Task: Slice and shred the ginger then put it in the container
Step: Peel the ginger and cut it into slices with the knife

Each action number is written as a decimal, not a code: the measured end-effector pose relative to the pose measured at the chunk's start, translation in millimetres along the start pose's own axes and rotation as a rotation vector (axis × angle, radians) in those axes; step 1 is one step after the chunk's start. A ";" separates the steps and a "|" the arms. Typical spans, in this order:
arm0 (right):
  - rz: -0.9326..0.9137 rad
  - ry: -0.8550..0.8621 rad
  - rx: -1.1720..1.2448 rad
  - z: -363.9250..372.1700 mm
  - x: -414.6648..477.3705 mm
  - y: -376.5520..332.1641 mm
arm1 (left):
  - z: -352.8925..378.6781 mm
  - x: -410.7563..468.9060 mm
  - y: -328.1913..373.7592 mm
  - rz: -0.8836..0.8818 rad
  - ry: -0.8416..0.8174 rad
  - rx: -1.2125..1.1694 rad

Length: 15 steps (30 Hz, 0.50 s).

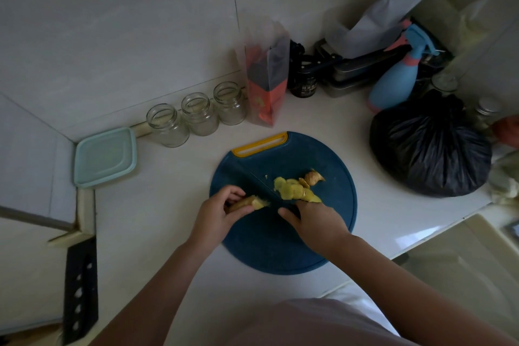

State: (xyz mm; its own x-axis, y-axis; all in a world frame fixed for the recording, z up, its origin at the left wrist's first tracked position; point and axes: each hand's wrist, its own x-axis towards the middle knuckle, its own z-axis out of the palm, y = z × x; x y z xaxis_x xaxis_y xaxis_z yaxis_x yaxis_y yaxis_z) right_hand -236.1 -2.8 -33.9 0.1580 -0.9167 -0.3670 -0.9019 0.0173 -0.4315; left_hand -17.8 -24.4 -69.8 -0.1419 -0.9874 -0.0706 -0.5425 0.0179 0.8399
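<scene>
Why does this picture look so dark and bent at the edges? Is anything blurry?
Head view: dim overall, corners darkest; the wide-angle lens bows the lines of the wall tiles; the knife nearly vanishes against the dark cutting board; the ginger slices look soft.

Gripping a tan-skinned ginger stub (257,203) at nine o'clock on the blue cutting board (280,244), yellow cut face meeting a dark knife (264,185). Lying heaped toward the stub's three o'clock, pale-yellow slices (292,189), a skin-on end piece (313,177) beyond. Sitting lidded at ten o'clock, a teal container (104,156).

Matt plastic board (280,239), clear glass jars (199,114)
</scene>
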 end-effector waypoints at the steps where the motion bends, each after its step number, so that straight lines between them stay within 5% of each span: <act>1: 0.003 0.009 -0.011 0.6 -0.5 -0.2 | 1.3 -0.2 0.3 0.025 0.001 0.039; 8: 0.019 0.085 -0.015 -2.3 3.4 -2.6 | 8.9 1.9 4.3 0.065 0.104 0.118; 15: -0.160 0.051 -0.103 -3.3 3.2 -3.3 | 13.3 7.4 3.0 0.130 0.183 0.249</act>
State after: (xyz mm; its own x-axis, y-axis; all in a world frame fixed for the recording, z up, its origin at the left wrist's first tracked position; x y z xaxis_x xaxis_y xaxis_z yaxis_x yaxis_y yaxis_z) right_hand -234.0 -7.2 -30.9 0.2845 -0.9235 -0.2572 -0.9038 -0.1689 -0.3933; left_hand -31.5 -29.5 -74.9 -0.0848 -0.9858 0.1452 -0.7187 0.1614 0.6763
